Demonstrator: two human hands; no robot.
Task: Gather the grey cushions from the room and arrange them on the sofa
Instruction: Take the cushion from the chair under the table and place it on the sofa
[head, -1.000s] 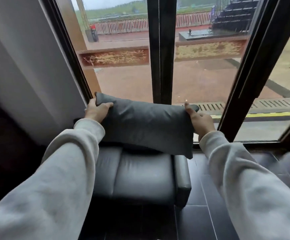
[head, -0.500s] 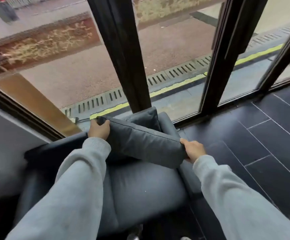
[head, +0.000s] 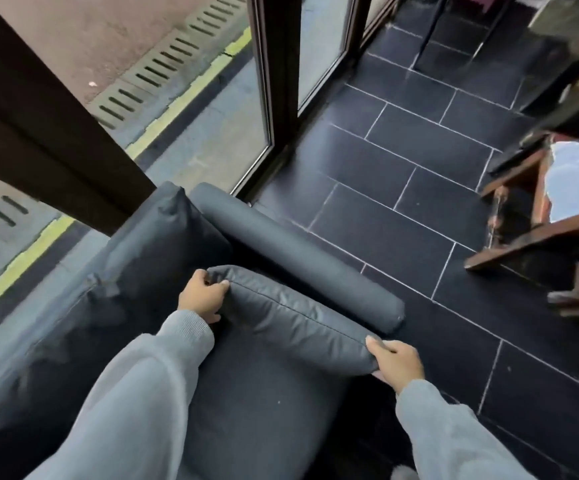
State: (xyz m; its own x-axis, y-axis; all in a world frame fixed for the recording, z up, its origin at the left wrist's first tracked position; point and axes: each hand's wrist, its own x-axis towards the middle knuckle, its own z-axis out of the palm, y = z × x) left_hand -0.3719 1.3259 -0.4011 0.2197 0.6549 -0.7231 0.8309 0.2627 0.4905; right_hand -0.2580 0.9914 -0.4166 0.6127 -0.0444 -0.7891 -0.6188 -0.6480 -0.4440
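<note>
I hold a grey cushion [head: 295, 320] over the right side of the dark grey sofa [head: 257, 410], just inside its round armrest [head: 298, 258]. My left hand [head: 201, 296] grips the cushion's far corner. My right hand [head: 397, 363] pinches its near corner, thumb on top. The cushion lies tilted along the armrest, above the seat. A second grey cushion [head: 163, 244] leans against the sofa back by the window.
Large windows with dark frames [head: 281, 81] stand behind the sofa. Dark tiled floor [head: 419, 202] spreads to the right. A wooden table or stool frame [head: 537, 237] stands at the right edge, with blurred furniture above it.
Both hands brought the cushion down from the sofa back and towards the right armrest. My view swung down and to the right.
</note>
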